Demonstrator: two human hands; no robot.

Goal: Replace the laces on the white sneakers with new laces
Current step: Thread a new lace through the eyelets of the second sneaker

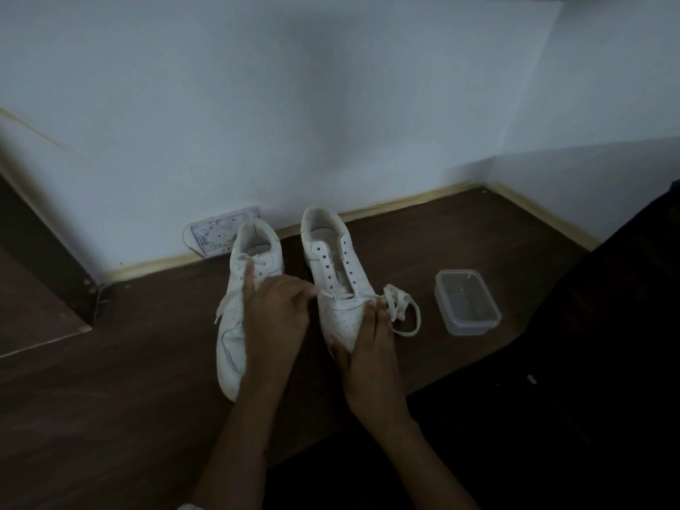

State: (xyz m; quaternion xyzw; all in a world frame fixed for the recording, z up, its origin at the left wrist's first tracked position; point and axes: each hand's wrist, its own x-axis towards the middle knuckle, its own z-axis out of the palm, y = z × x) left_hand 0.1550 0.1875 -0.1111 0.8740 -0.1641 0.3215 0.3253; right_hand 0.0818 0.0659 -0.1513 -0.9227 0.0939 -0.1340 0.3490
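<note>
Right hand (368,347): nearest; grips the toe of the right sneaker (338,285), seemingly to steady it for lacing.
Left hand (276,307): index finger straight, resting on the left sneaker (239,318); thumb side pinches a lace end (323,293) at the lowest eyelets.
Right sneaker: under the right hand, eyelets mostly bare, likely being relaced.
Left sneaker: under the left hand, laced.
Loose lace (401,311): bunched just right of the right hand.
Tub (467,307): further right, apart, on the surface (110,399).
</note>
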